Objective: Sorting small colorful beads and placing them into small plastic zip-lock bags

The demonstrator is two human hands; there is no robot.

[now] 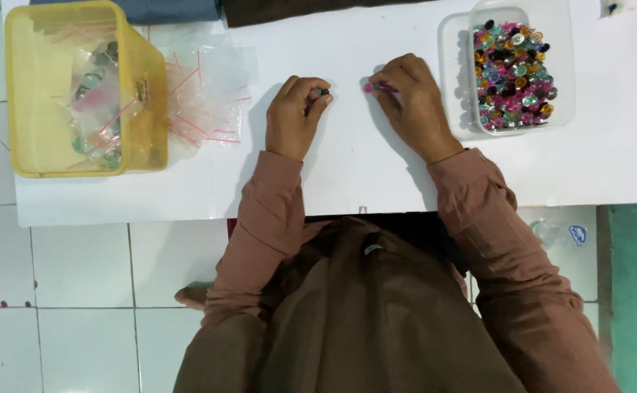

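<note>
My left hand [296,113] rests on the white table [347,175], fingers curled around a small dark bead [323,92] at its fingertips. A short way to its right, my right hand [409,102] pinches a small pink bead [369,87] against the tabletop. The two hands lie a little apart, not touching. Just right of my right hand stands a clear plastic tub [558,44] filled with many colourful beads [513,76].
At the far left stands a yellow plastic box [147,124] holding small filled bags. Beside it lies a pile of clear zip bags with red strips [205,94]. White floor tiles [78,291] lie below the table's front edge. Dark cloth [296,9] lies along the far edge.
</note>
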